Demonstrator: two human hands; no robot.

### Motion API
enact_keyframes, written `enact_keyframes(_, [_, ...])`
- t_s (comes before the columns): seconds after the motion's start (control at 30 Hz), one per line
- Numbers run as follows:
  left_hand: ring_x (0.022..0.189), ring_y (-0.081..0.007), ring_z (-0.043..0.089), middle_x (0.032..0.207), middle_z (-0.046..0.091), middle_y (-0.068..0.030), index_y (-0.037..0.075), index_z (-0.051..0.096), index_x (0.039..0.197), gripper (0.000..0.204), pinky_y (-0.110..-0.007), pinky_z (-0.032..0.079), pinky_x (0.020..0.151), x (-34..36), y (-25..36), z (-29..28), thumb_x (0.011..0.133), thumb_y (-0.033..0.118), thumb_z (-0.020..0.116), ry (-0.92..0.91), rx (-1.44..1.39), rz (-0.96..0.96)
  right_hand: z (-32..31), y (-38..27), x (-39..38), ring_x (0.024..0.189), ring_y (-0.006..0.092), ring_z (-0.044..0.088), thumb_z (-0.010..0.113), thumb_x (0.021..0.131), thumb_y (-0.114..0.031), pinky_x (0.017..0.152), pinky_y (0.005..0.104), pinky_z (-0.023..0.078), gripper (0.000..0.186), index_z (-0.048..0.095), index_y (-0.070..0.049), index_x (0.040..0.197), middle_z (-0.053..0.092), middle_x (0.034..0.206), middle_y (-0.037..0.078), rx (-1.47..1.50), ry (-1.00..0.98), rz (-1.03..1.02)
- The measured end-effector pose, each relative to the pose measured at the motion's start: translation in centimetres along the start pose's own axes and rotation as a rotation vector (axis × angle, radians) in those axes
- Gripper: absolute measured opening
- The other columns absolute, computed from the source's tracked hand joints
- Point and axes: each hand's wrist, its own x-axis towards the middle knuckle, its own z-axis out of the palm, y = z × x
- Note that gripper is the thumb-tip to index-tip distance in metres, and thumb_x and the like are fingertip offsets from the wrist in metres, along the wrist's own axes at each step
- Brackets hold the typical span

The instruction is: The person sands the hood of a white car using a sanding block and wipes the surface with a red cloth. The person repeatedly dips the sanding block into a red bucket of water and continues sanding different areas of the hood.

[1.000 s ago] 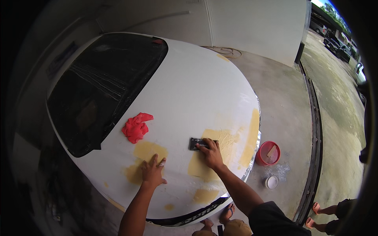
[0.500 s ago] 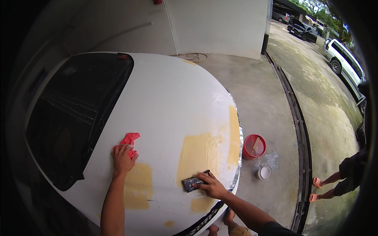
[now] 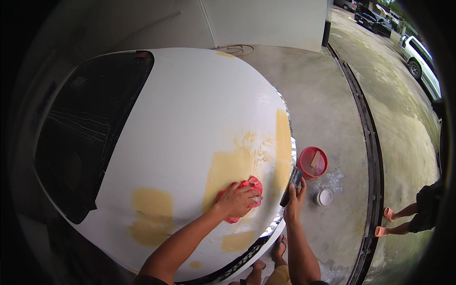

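Observation:
A white car hood (image 3: pixel 185 118) with yellowish filler patches (image 3: pixel 228 168) lies under my hands. My left hand (image 3: pixel 236 199) presses a wet-looking red cloth (image 3: pixel 255 184) onto the large patch, fingers curled over it. Beyond the hood's front edge, my right hand (image 3: pixel 296 192) grips a dark sanding block (image 3: pixel 291 186), held raised off the panel. Wet, pale smears show above the cloth on the large patch. Another patch (image 3: pixel 152 216) sits nearer the windshield.
On the concrete floor stand a red bucket (image 3: pixel 313 163) with a wooden piece in it and a small white tub (image 3: pixel 325 197). A dark floor rail (image 3: pixel 363 114) runs past them. Another person's legs (image 3: pixel 401 225) are at the right. A hose (image 3: pixel 235 49) lies by the wall.
My left hand has carried the red cloth rightward from bare paint onto the large patch. My right hand has lifted the sanding block off the hood and moved it right, past the front edge.

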Motion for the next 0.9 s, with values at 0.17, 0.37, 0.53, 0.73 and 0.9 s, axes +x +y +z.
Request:
enact_keyframes(0.17, [0.153, -0.0367, 0.029, 0.154, 0.053, 0.01, 0.027, 0.069, 0.135, 0.038, -0.083, 0.014, 0.115, 8.6, -14.9, -3.8, 0.101, 0.043, 0.06, 0.211, 0.244, -0.516, -11.0, 0.5, -5.5, 0.119, 0.0192, 0.054, 0.063, 0.099, -0.028, 0.105, 0.0366, 0.043, 0.061, 0.038, -0.012, 0.153, 0.056, 0.13, 0.007, -0.114, 0.238, 0.138])
enact_keyframes(0.37, [0.149, -0.0342, 0.035, 0.153, 0.053, 0.0068, 0.023, 0.073, 0.126, 0.049, -0.073, 0.032, 0.112, 5.5, -15.3, -7.2, 0.092, 0.058, 0.067, 0.284, 0.123, -0.764, -16.6, 1.1, -8.4, 0.093, 0.0217, 0.064, 0.058, 0.1, -0.047, 0.075, 0.0382, 0.055, 0.051, 0.053, -0.011, 0.137, 0.062, 0.112, 0.007, 0.079, -0.003, 0.175])
enact_keyframes(0.53, [0.141, -0.0323, 0.047, 0.15, 0.057, 0.007, 0.022, 0.076, 0.114, 0.053, -0.061, 0.038, 0.11, -6.5, -4.0, -4.4, 0.079, 0.062, 0.077, 0.023, 0.107, -0.083, -14.2, 1.7, -7.8, 0.086, 0.0202, 0.066, 0.061, 0.104, -0.047, 0.069, 0.0369, 0.057, 0.046, 0.054, -0.011, 0.133, 0.063, 0.103, 0.007, 0.137, -0.336, 0.252])
enact_keyframes(0.73, [0.132, -0.0308, 0.05, 0.14, 0.06, 0.005, 0.031, 0.072, 0.124, 0.053, -0.057, 0.046, 0.103, -22.2, -6.0, -8.0, 0.077, 0.053, 0.081, -0.161, 0.289, -0.047, -8.0, 1.6, -3.0, 0.101, 0.0274, 0.063, 0.072, 0.095, -0.033, 0.093, 0.0378, 0.051, 0.063, 0.051, -0.008, 0.148, 0.061, 0.118, 0.018, -0.693, -0.298, 0.088])
enact_keyframes(0.9, [0.1, -0.0267, 0.061, 0.112, 0.065, -0.0003, 0.028, 0.075, 0.113, 0.034, -0.042, 0.055, 0.089, -10.7, -3.9, -3.5, 0.08, 0.037, 0.08, 0.24, 0.261, -0.214, -2.7, 1.5, 6.3, 0.122, 0.0435, 0.048, 0.068, 0.093, -0.032, 0.108, 0.0515, 0.041, 0.06, 0.056, -0.009, 0.147, 0.05, 0.131, 0.028, -0.846, -0.199, -0.273])
